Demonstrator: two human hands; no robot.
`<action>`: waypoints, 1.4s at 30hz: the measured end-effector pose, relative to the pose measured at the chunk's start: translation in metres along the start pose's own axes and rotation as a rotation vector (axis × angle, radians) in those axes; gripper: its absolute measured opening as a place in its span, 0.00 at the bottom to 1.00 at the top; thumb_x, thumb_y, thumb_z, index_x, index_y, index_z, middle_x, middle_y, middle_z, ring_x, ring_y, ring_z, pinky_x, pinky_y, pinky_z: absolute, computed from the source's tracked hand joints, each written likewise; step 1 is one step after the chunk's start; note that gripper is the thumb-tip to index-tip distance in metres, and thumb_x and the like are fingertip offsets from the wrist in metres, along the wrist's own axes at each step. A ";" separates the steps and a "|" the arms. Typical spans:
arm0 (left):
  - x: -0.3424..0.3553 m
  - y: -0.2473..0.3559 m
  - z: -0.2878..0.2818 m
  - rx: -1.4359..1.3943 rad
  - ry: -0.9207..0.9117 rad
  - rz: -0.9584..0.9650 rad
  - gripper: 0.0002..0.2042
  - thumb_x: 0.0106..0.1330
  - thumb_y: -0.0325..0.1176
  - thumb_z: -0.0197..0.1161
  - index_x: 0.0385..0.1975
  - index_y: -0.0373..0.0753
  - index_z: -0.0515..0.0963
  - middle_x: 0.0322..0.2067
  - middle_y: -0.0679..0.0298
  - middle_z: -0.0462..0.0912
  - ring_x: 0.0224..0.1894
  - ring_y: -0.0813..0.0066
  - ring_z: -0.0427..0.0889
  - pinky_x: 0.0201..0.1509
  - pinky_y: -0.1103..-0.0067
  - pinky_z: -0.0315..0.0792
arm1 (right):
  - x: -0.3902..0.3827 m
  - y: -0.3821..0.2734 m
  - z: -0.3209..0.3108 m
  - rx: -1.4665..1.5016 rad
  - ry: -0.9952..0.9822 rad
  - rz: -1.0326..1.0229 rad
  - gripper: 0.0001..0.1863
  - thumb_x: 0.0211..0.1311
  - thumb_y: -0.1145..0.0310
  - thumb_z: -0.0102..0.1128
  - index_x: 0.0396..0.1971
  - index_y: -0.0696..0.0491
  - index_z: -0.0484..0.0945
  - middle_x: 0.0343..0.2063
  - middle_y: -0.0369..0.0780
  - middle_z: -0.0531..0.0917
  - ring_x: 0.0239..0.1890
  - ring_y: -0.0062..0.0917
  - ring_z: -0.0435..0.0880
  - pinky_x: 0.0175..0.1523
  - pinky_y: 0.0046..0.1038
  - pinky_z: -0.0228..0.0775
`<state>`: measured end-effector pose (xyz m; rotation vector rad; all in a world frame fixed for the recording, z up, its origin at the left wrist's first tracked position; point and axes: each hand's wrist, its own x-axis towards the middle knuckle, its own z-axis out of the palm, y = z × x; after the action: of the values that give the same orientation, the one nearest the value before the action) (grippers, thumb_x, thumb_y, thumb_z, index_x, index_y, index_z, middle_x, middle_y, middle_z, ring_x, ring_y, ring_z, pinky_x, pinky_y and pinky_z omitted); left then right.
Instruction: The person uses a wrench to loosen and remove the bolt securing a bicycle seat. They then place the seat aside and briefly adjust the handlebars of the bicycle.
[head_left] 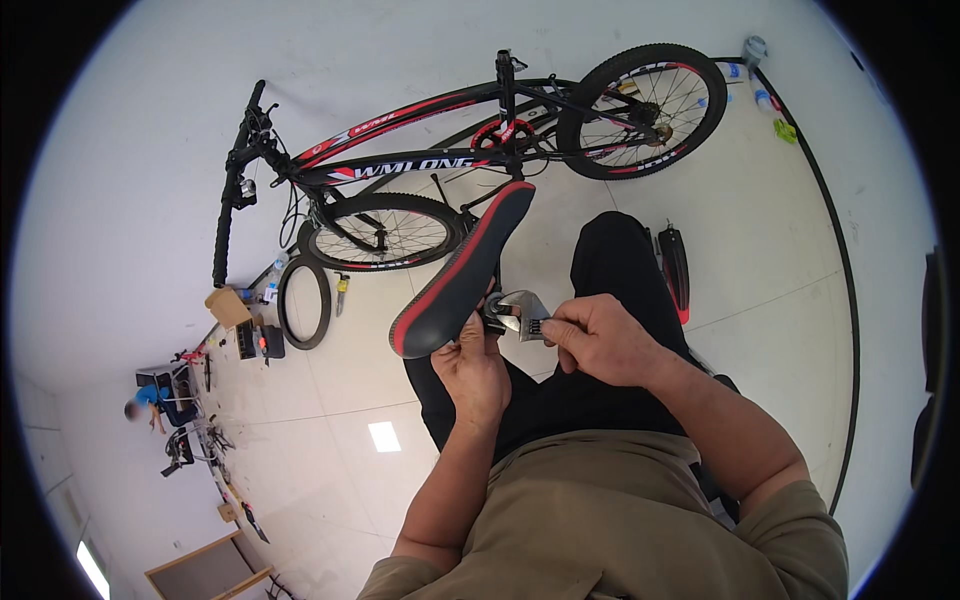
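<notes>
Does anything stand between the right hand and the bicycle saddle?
Yes: the adjustable wrench, which the right hand holds, lies between them, with its head at the metal fitting beside the saddle. The left hand is at the saddle's side. I see no other obstacle.

Wrench (533,308): shiny bare metal. Saddle (466,280): smooth, matt. Rear tyre (716,112): rough rubber. Floor (320,395) looks smooth from here.

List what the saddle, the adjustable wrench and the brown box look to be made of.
Saddle: probably synthetic leather or vinyl, going by its smooth, low-sheen black top and red edging; what lies underneath the cover can't be told.
Adjustable wrench: metal, likely steel, from its silvery shine.
Brown box: likely cardboard, from its matte tan sides.
</notes>
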<state>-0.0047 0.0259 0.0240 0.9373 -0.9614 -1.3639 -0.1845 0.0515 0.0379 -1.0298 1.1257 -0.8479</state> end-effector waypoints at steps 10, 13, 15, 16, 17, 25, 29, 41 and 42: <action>0.000 0.001 -0.005 0.014 -0.070 0.005 0.13 0.76 0.27 0.51 0.56 0.32 0.73 0.52 0.52 0.82 0.56 0.66 0.80 0.62 0.68 0.74 | 0.003 0.002 -0.010 -0.079 -0.060 0.021 0.15 0.71 0.66 0.55 0.26 0.60 0.79 0.15 0.37 0.80 0.18 0.15 0.74 0.26 0.22 0.65; 0.001 0.001 -0.008 0.050 -0.081 -0.014 0.13 0.76 0.27 0.52 0.55 0.32 0.74 0.51 0.53 0.82 0.55 0.67 0.81 0.61 0.69 0.75 | 0.003 -0.003 -0.016 -0.112 -0.095 0.057 0.15 0.71 0.66 0.55 0.26 0.60 0.79 0.15 0.36 0.80 0.17 0.15 0.73 0.25 0.22 0.65; 0.002 -0.002 -0.013 0.067 -0.093 -0.019 0.12 0.75 0.27 0.53 0.54 0.32 0.75 0.50 0.53 0.83 0.54 0.67 0.81 0.60 0.69 0.75 | 0.004 -0.004 -0.020 -0.118 -0.117 0.099 0.15 0.71 0.66 0.55 0.26 0.60 0.79 0.15 0.36 0.80 0.16 0.14 0.72 0.25 0.22 0.64; 0.003 -0.001 -0.014 0.075 -0.108 -0.027 0.12 0.75 0.27 0.53 0.54 0.32 0.76 0.50 0.56 0.83 0.52 0.70 0.81 0.57 0.73 0.75 | 0.004 -0.005 -0.021 -0.107 -0.117 0.113 0.15 0.71 0.66 0.55 0.27 0.60 0.79 0.16 0.36 0.80 0.16 0.14 0.72 0.24 0.22 0.64; 0.006 0.001 -0.013 0.084 -0.123 -0.034 0.12 0.75 0.28 0.54 0.54 0.32 0.76 0.49 0.58 0.83 0.49 0.73 0.81 0.55 0.76 0.75 | 0.003 -0.006 -0.022 -0.096 -0.119 0.126 0.15 0.71 0.66 0.55 0.27 0.60 0.79 0.16 0.36 0.80 0.16 0.13 0.71 0.24 0.21 0.63; 0.009 0.001 -0.017 0.137 -0.100 -0.092 0.12 0.75 0.28 0.54 0.53 0.32 0.77 0.49 0.60 0.82 0.50 0.74 0.80 0.54 0.76 0.75 | 0.003 -0.004 -0.016 -0.033 -0.106 0.159 0.13 0.72 0.66 0.54 0.30 0.60 0.79 0.17 0.36 0.80 0.14 0.13 0.69 0.22 0.20 0.61; 0.007 0.003 -0.016 0.093 -0.112 -0.076 0.12 0.75 0.27 0.53 0.54 0.31 0.75 0.51 0.51 0.82 0.55 0.64 0.81 0.59 0.67 0.77 | 0.004 0.000 -0.016 -0.032 -0.121 0.126 0.13 0.72 0.67 0.55 0.29 0.60 0.79 0.17 0.36 0.80 0.15 0.12 0.69 0.22 0.20 0.61; 0.010 0.009 -0.013 0.177 -0.144 -0.076 0.13 0.76 0.29 0.55 0.54 0.32 0.77 0.48 0.58 0.84 0.49 0.75 0.81 0.53 0.79 0.75 | 0.003 -0.009 -0.020 -0.078 -0.100 0.082 0.15 0.71 0.66 0.56 0.25 0.59 0.80 0.15 0.34 0.79 0.16 0.12 0.69 0.23 0.22 0.61; 0.010 0.008 -0.015 0.227 -0.140 -0.078 0.13 0.75 0.29 0.55 0.54 0.32 0.77 0.48 0.58 0.84 0.48 0.76 0.81 0.51 0.80 0.75 | 0.003 -0.010 -0.020 -0.080 -0.096 0.090 0.15 0.71 0.66 0.56 0.25 0.59 0.80 0.15 0.34 0.79 0.16 0.13 0.69 0.24 0.22 0.62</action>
<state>0.0122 0.0155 0.0263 1.0692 -1.2162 -1.4204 -0.2032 0.0417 0.0442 -1.0664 1.1237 -0.6794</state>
